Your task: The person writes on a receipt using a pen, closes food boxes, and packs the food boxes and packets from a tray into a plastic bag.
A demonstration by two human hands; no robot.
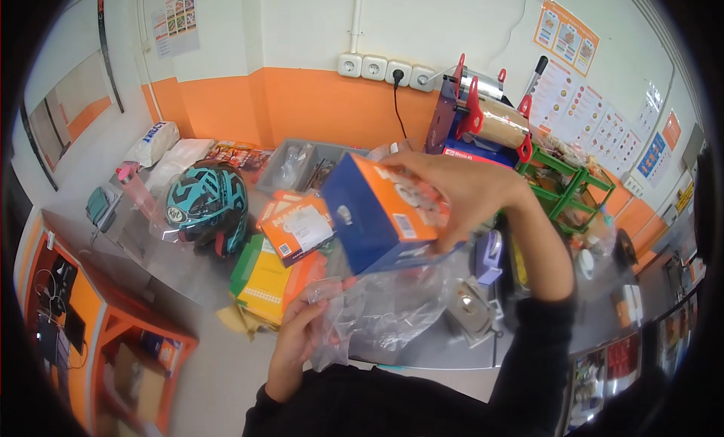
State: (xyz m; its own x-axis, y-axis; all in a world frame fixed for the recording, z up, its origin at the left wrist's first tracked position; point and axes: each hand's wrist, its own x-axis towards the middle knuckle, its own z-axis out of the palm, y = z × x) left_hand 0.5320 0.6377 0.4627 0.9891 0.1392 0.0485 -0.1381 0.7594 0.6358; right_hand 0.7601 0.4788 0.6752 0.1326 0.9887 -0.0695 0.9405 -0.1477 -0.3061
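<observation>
Blue-orange box (356, 224): centre — right fingers (419, 164) grip it
Clear bag (396, 310): lower centre, left fingers (308, 310) pinch it
Helmet (210, 201): left — "KYT"

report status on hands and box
Right hand holding blue-and-orange box, tilted. Left hand gripping clear plastic bag. Nothing visible between box and bag.

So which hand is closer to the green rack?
The right hand: it holds the box left of the rack. The left hand is farther left, holding the plastic bag.

White wall (309, 22) above orange band (317, 109), pale floor (219, 377)
</observation>
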